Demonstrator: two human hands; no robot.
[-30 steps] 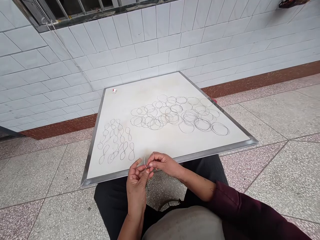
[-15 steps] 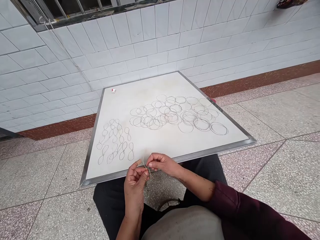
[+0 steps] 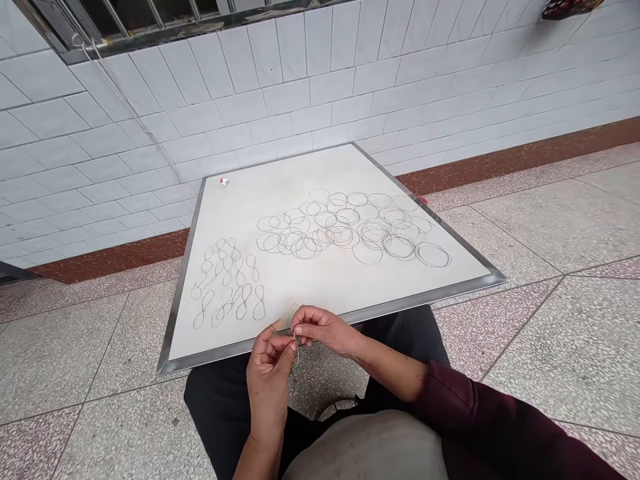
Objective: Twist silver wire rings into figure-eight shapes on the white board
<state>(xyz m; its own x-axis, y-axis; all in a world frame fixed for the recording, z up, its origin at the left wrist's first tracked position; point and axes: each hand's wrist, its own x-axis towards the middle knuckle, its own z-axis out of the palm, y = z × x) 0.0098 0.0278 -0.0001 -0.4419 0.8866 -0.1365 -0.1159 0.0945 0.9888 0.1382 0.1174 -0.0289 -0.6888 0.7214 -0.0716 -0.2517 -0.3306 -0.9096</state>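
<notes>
Left hand [image 3: 271,357] and right hand [image 3: 320,328] both pinch a thin wire loop [image 3: 295,310], fingertips closed on it (the other left fingers loosely curled), at the near edge of the tabletop [image 3: 305,287], left of its middle.

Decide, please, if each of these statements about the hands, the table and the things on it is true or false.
1. The left hand and the right hand hold a thin strand between them. True.
2. Many of the rings on the table overlap. True.
3. The figure-eights lie to the right of the rings. False: they lie to the left.
4. The small white and red thing is in the near right corner of the table. False: it is near the far left corner.
5. The right forearm shows a dark purple sleeve. True.
</notes>
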